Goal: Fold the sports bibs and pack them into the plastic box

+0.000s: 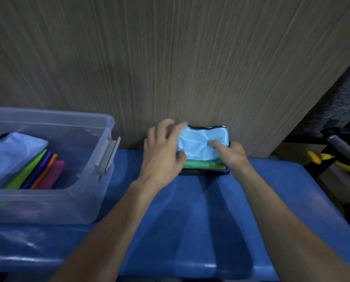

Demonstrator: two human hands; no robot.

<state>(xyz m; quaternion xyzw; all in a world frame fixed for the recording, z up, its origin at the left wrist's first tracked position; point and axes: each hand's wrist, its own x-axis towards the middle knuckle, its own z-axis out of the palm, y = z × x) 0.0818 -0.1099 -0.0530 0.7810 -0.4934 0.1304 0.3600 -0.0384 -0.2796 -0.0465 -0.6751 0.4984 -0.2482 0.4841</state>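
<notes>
Head view. A small stack of folded sports bibs (204,157) lies on the blue table (190,210) against the wood-grain wall (170,58), at about 12 o'clock from the person. The light blue bib (200,143) tops the stack; green, yellow and dark layers show at its near edge. The stack's long axis runs from 9 to 3 o'clock, across the line of the forearms.

The left hand (161,153) sits at the stack's 9 o'clock end, fingers spread and lightly bent over that edge, thumb at the near corner; whether they grip or merely touch cannot be told, as the hand is blurred. The right hand (231,153) rests at the 3 o'clock side, its fingers pressing the top bib.

The plastic box (72,200) stands at 9 o'clock from the stack, well apart, already holding a folded blue bib (13,157) and several coloured ones standing on edge (41,171). The left hand is nearer the box. Judged from this, the stack must travel sideways toward 9 o'clock, gripped at both short ends.
</notes>
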